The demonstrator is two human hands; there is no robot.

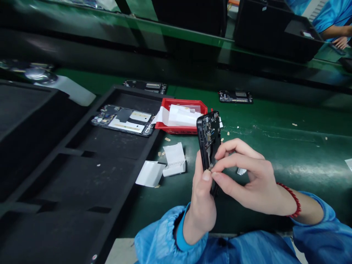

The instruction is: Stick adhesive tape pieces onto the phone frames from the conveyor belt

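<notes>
My left hand (200, 198) grips the lower end of an opened black phone body (209, 137) and holds it upright above the green table. My right hand (247, 179) reaches in from the right, fingers pinched together against the phone's inner side near its lower half. Whether anything small sits in that pinch I cannot make out. A small white scrap (241, 171) lies on the mat behind the right fingers. Both arms wear blue sleeves; a red bead bracelet (293, 198) circles my right wrist.
A black foam tray (82, 161) on the left holds another opened phone (123, 121). A red bin (180, 115) with white papers stands behind the held phone. White paper pieces (162, 167) lie on the mat. Two more phone bodies (235, 96) lie farther back. Another person's hand (341, 42) shows top right.
</notes>
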